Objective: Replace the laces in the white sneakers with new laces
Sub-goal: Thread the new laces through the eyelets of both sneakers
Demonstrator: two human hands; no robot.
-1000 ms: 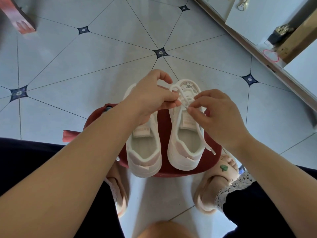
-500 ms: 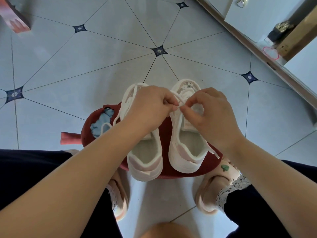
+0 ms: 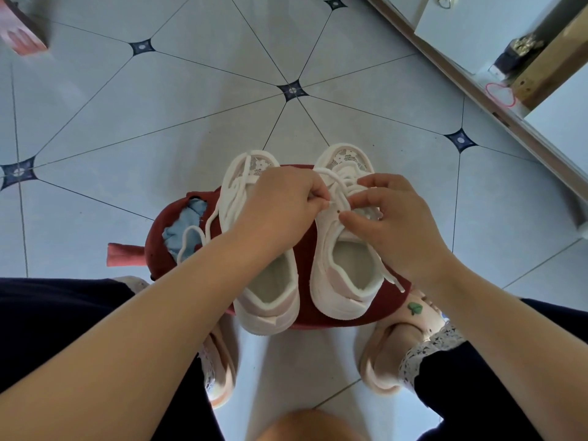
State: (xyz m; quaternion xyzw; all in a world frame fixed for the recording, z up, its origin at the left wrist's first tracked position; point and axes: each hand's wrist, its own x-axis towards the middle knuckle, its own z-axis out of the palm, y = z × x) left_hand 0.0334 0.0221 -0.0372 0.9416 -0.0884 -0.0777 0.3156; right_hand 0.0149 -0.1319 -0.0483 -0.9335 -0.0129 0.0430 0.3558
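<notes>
Spot: right sneaker & left sneaker sit side by side on a red stool, toes far, heels near; tiled floor all round.
Left grip: thumb + forefinger pinch a strand of the lace over the right sneaker's left eyelet row.
Right grip: fingers curled, looks to pinch the same lace by the tongue; exact contact partly hidden.
Loose end: tip hangs off the right sneaker's right side, near the heel.
Left sneaker lace: slack, trails left over a blue cloth on the stool.
Step (my read): working the lace thru the upper eyelets of the right sneaker; old or new lace, can't tell.
How to do it well: hold the eyelet flap steady w/ one grip, draw w/ the other in short pulls, keep the lace flat w/o twists, free one crossing at a time, don't tug the sneaker off the stool.
</notes>
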